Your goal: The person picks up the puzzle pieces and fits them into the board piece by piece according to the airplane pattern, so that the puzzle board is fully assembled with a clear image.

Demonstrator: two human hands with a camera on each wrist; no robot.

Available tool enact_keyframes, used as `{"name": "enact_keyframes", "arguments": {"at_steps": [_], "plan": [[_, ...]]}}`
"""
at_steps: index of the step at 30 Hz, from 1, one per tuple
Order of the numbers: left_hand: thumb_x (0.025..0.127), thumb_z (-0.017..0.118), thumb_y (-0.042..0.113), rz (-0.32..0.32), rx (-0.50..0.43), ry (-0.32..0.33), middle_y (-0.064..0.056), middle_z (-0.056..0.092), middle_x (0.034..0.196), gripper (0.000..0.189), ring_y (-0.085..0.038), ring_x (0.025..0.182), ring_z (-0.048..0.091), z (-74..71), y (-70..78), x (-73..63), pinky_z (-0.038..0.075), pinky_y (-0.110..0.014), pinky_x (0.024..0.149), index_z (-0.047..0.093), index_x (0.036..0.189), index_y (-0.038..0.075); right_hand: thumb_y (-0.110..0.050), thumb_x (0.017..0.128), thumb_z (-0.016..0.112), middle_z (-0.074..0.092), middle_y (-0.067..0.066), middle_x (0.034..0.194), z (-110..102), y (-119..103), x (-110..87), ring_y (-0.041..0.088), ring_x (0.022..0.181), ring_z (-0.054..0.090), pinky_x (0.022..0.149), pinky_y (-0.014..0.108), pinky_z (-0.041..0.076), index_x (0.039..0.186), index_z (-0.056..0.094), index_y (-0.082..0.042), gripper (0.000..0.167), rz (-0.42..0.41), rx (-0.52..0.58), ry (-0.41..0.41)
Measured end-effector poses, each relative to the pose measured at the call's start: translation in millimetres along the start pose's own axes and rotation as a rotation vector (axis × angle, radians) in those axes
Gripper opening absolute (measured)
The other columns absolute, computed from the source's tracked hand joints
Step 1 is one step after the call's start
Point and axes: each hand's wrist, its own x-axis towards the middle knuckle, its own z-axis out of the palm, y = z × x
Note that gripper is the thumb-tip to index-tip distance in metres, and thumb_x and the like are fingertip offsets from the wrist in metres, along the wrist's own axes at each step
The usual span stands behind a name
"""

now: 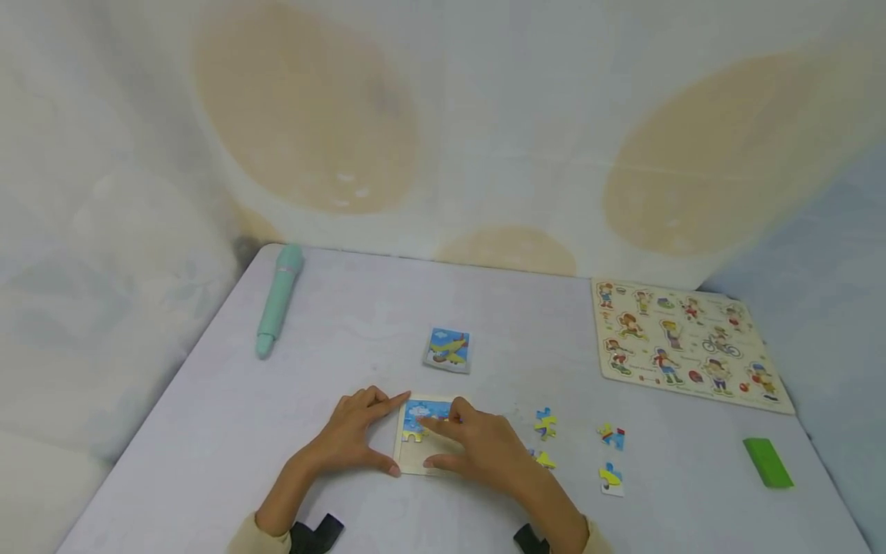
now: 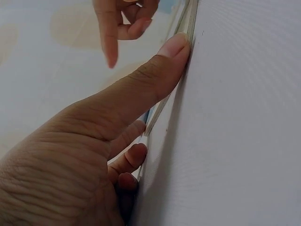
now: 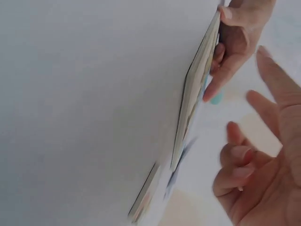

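Observation:
A small wooden puzzle tray point(image 1: 412, 457) lies near the front of the table. Blue-sky jigsaw pieces point(image 1: 436, 407) fill its upper part, and a yellow-edged piece point(image 1: 413, 436) sits at its left side. My left hand point(image 1: 353, 436) holds the tray's left side, thumb at the near corner and index finger at the far one. Over the tray, my right hand point(image 1: 484, 450) has its index finger and thumb apart, nothing between them, the other fingers bent. In the right wrist view those right fingers point(image 3: 277, 77) show above the tray point(image 3: 190, 99).
Loose jigsaw pieces point(image 1: 545, 423) lie right of the tray, others point(image 1: 611, 478) farther right. A small airplane picture puzzle point(image 1: 447, 350) is beyond it. A mint microphone point(image 1: 278, 300) lies back left, a figure board point(image 1: 681, 338) back right, a green block point(image 1: 767, 462) at right.

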Motion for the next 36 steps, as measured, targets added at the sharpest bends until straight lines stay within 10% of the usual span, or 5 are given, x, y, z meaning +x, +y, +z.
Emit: {"name": "enact_keyframes", "arguments": {"at_steps": [27,36], "plan": [[0.055,0.086,0.066,-0.027,0.018,-0.013,0.013,0.046,0.105,0.108,-0.006,0.096,0.041,2.5,0.0,1.9,0.032,-0.037,0.089,0.046,0.149,0.029,-0.027,0.072,0.088,0.054,-0.004,0.079,-24.5,52.0,-52.2,-0.001,0.060,0.036,0.050,0.018,0.032,0.113,0.077,-0.015,0.045,0.300,0.303,0.289],[0.055,0.087,0.063,-0.033,0.019,-0.013,0.013,0.046,0.104,0.108,-0.006,0.097,0.041,0.9,2.4,1.2,0.032,-0.038,0.089,0.047,0.149,0.028,-0.028,0.076,0.085,0.056,-0.001,0.079,-26.7,71.7,-69.3,0.003,0.063,0.043,0.054,0.020,0.038,0.116,0.075,-0.015,0.044,0.409,0.395,0.271]]}}
